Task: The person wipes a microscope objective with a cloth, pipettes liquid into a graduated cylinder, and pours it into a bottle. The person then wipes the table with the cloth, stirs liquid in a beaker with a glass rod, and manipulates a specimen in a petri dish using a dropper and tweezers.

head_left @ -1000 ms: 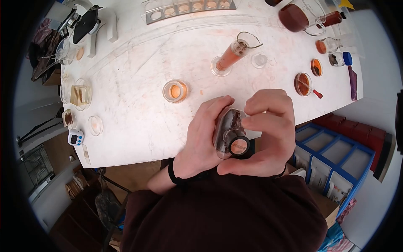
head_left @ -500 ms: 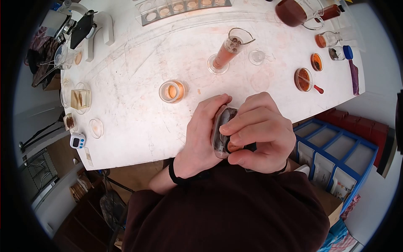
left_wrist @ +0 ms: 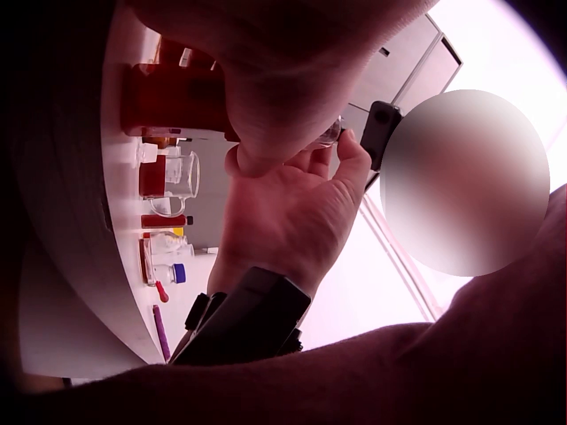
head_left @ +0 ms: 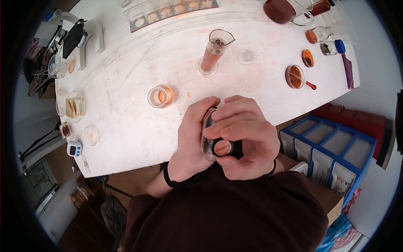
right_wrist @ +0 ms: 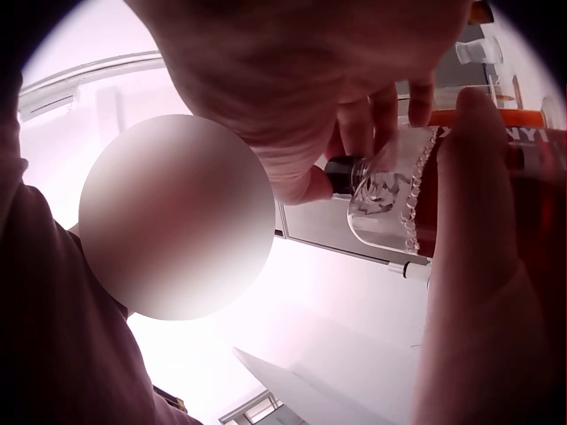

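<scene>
Two hands grip with curled fingers: left hand [head_left: 189,140] the bottle [head_left: 207,138], right hand [head_left: 254,140] its cap [head_left: 223,148].

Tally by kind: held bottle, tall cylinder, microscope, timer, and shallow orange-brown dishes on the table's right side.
Held bottle: 1
Tall cylinder: 1
Microscope: 1
Timer: 1
Orange-brown dishes: 2
Total: 6

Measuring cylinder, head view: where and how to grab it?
I'd grip the measuring cylinder around mid-body, below the spouted rim, coming side-on from the near side, right of the open jar. It stands upright on a round foot; the tall, narrow body suits wrapped fingers, and its open mouth and pinkish liquid argue for keeping it level.
</scene>
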The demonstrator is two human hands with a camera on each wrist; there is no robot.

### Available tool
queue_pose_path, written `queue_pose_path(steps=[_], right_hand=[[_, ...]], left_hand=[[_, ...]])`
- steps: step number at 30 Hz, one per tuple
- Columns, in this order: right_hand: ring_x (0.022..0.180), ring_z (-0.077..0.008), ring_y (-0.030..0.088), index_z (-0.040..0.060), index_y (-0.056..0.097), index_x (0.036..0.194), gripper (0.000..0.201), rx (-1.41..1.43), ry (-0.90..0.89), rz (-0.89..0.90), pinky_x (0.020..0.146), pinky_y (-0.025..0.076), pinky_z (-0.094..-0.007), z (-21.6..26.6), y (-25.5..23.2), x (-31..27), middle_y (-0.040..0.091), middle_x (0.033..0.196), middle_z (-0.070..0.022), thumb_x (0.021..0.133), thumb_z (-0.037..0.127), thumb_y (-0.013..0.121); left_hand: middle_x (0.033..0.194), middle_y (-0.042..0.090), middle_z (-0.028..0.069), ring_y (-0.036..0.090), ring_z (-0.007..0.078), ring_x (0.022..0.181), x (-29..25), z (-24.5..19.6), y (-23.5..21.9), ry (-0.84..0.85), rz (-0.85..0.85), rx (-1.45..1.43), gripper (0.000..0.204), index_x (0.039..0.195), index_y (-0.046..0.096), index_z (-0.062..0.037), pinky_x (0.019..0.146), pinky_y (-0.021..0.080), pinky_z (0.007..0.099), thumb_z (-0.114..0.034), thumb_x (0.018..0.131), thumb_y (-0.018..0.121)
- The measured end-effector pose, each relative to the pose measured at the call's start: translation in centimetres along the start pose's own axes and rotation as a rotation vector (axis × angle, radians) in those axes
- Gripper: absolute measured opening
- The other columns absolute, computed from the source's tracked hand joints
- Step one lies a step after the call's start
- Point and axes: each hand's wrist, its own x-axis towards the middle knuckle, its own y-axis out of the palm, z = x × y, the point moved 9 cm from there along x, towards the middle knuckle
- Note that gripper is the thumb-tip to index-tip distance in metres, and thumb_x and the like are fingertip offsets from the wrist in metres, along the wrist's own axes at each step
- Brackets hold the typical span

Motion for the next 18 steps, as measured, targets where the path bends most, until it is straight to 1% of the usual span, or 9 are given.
queue_pose_path(steps=[2, 6, 8, 9, 11, 12, 14, 16, 18], right_hand=[[0.117, -0.0301, 0.063, 0.0033, 0.065, 0.118, 0.039, 0.028, -0.040, 0.027, 0.108, 0.044, -0.0526, 0.1, 0.1, 0.2, 0.080, 0.107, -0.0137, 0.088, 0.023, 0.080], [0.116, -0.0304, 0.063, 0.0019, 0.066, 0.118, 0.037, 0.140, -0.026, 0.015, 0.111, 0.043, -0.0546, -0.1, 0.4, 0.5, 0.080, 0.105, -0.0134, 0.089, 0.023, 0.078], [0.109, -0.0288, 0.067, 0.0052, 0.073, 0.116, 0.040, 0.147, 0.024, 0.014, 0.105, 0.050, -0.0516, 0.0, 0.2, 1.0, 0.074, 0.107, -0.0088, 0.076, 0.004, 0.074], [0.109, -0.0288, 0.067, 0.0052, 0.073, 0.116, 0.040, 0.146, 0.023, 0.011, 0.105, 0.050, -0.0516, -0.1, 0.1, 1.1, 0.074, 0.107, -0.0088, 0.076, 0.004, 0.074], [0.111, -0.0285, 0.066, 0.0071, 0.073, 0.115, 0.039, 0.132, 0.023, 0.104, 0.106, 0.048, -0.0537, -0.3, 0.5, 1.0, 0.072, 0.110, -0.0091, 0.076, 0.007, 0.077], [0.111, -0.0285, 0.066, 0.0071, 0.073, 0.115, 0.039, 0.128, 0.024, 0.101, 0.106, 0.048, -0.0537, -0.3, 0.9, 1.0, 0.072, 0.110, -0.0091, 0.076, 0.007, 0.077], [0.109, -0.0277, 0.065, 0.0101, 0.073, 0.113, 0.038, 0.083, -0.058, -0.080, 0.104, 0.047, -0.0529, 0.4, 0.6, 1.1, 0.071, 0.112, -0.0060, 0.076, 0.010, 0.084], [0.110, -0.0293, 0.064, 0.0114, 0.075, 0.108, 0.039, 0.074, -0.056, -0.067, 0.104, 0.048, -0.0535, 0.1, 0.5, 0.6, 0.071, 0.115, -0.0072, 0.072, 0.012, 0.089], [0.110, -0.0310, 0.063, 0.0126, 0.076, 0.104, 0.040, 0.065, -0.054, -0.054, 0.104, 0.049, -0.0541, 0.1, 0.0, 0.4, 0.071, 0.118, -0.0085, 0.069, 0.014, 0.095]], left_hand=[[0.140, 0.059, 0.0178, 0.064, 0.0328, 0.117, -0.1, -0.1, 0.0, 0.023, -0.008, -0.022, 0.085, 0.151, 0.046, -0.0028, 0.097, 0.055, 0.0429, -0.030, 0.083, 0.089], [0.139, 0.059, 0.0184, 0.064, 0.0344, 0.119, -0.1, -0.2, 0.0, -0.001, -0.027, 0.026, 0.081, 0.150, 0.047, -0.0022, 0.098, 0.054, 0.0437, -0.030, 0.086, 0.087], [0.139, 0.059, 0.0186, 0.064, 0.0350, 0.120, 0.0, -0.2, 0.0, 0.015, -0.023, 0.071, 0.079, 0.149, 0.047, -0.0020, 0.098, 0.054, 0.0439, -0.030, 0.086, 0.086], [0.139, 0.058, 0.0184, 0.064, 0.0351, 0.121, 0.0, -0.4, 0.2, 0.045, -0.001, 0.141, 0.078, 0.148, 0.047, -0.0018, 0.098, 0.054, 0.0440, -0.030, 0.087, 0.085], [0.140, 0.058, 0.0183, 0.064, 0.0352, 0.121, 0.0, -0.6, 0.1, 0.078, 0.024, 0.207, 0.077, 0.148, 0.047, -0.0016, 0.098, 0.054, 0.0440, -0.030, 0.087, 0.085], [0.140, 0.058, 0.0183, 0.064, 0.0348, 0.120, 0.0, -0.4, 0.1, 0.031, 0.056, 0.152, 0.077, 0.147, 0.047, -0.0012, 0.098, 0.054, 0.0436, -0.029, 0.086, 0.084], [0.140, 0.057, 0.0183, 0.064, 0.0344, 0.119, -0.3, 0.3, 0.3, -0.016, 0.092, 0.095, 0.077, 0.147, 0.047, -0.0007, 0.098, 0.054, 0.0433, -0.028, 0.086, 0.084], [0.140, 0.057, 0.0187, 0.064, 0.0334, 0.118, -0.5, 0.9, 0.2, -0.001, 0.041, -0.169, 0.079, 0.148, 0.046, -0.0003, 0.098, 0.053, 0.0429, -0.027, 0.084, 0.084], [0.140, 0.056, 0.0194, 0.064, 0.0332, 0.117, -0.2, 0.0, -0.1, -0.004, 0.051, -0.072, 0.081, 0.149, 0.045, -0.0001, 0.098, 0.053, 0.0428, -0.027, 0.084, 0.085]])
